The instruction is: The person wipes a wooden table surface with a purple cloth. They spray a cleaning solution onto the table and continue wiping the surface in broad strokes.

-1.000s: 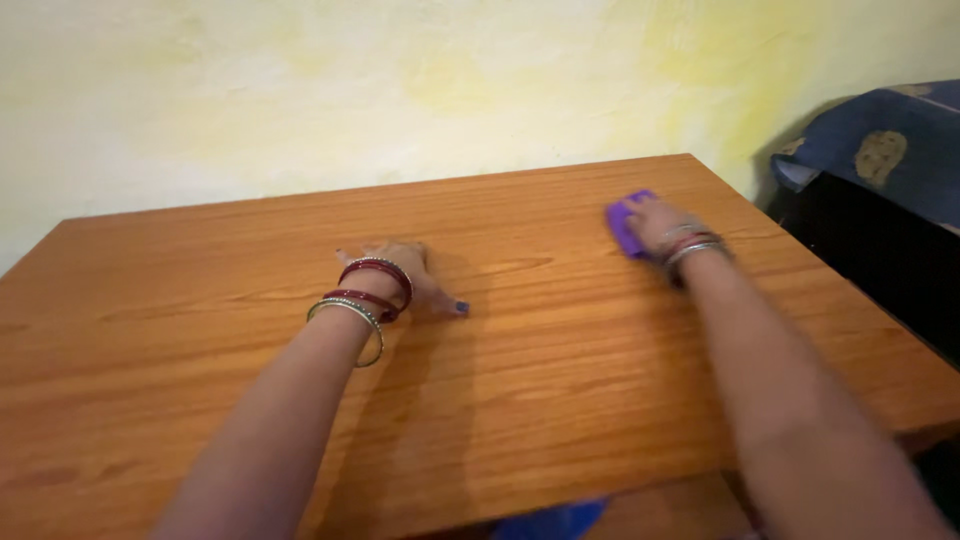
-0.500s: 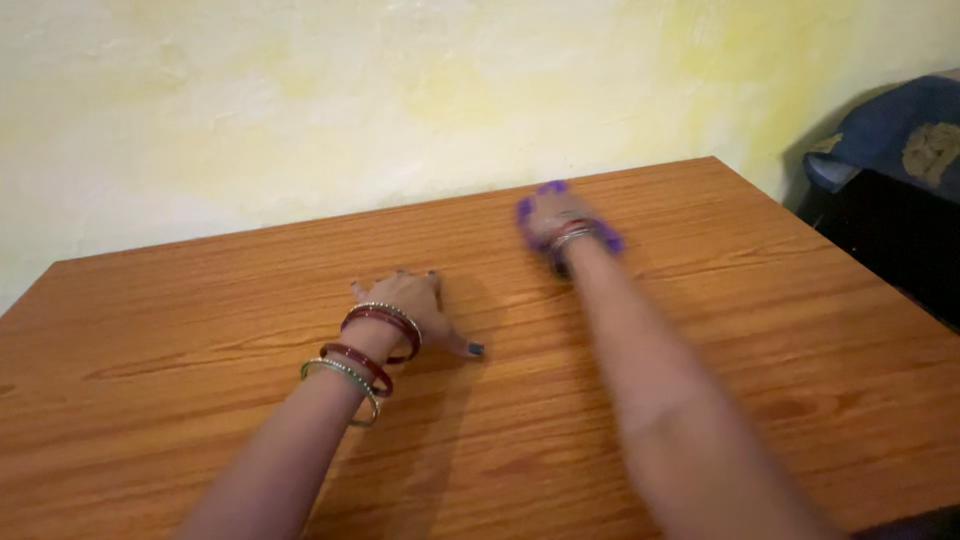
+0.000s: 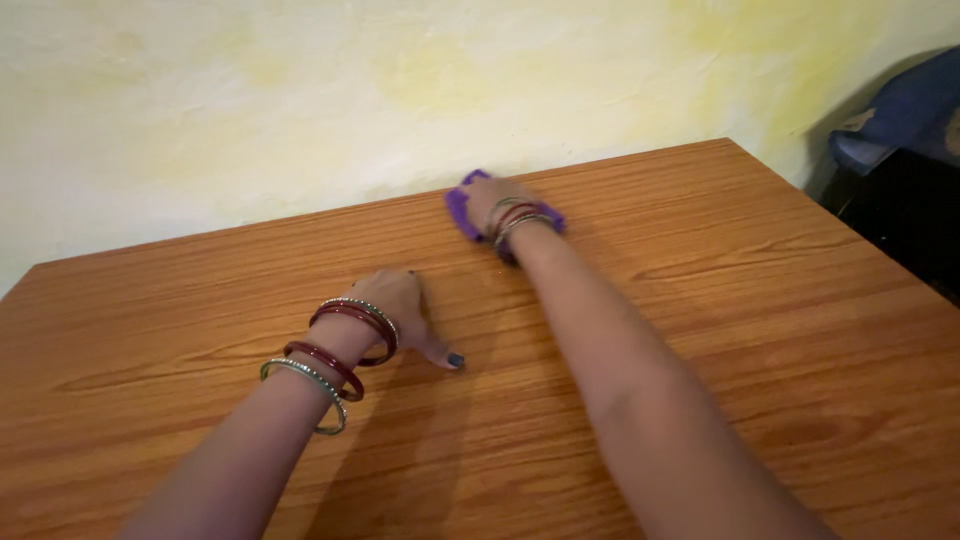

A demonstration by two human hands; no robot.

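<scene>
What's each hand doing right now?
Left hand: open, flat on the table, holding nothing.
Right hand: pressed on a purple cloth.

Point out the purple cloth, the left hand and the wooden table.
purple cloth (image 3: pixel 461 208): head view, on its left edge beside the fingers.
left hand (image 3: pixel 398 303): head view, on its back.
wooden table (image 3: pixel 760 300): head view, on bare top.

Tabletop: bare wood-grain orange-brown surface, filling most of the view.
Wall: cream with yellow blotches, just behind the tabletop.
Blue cloth: far right, above something dark.
</scene>
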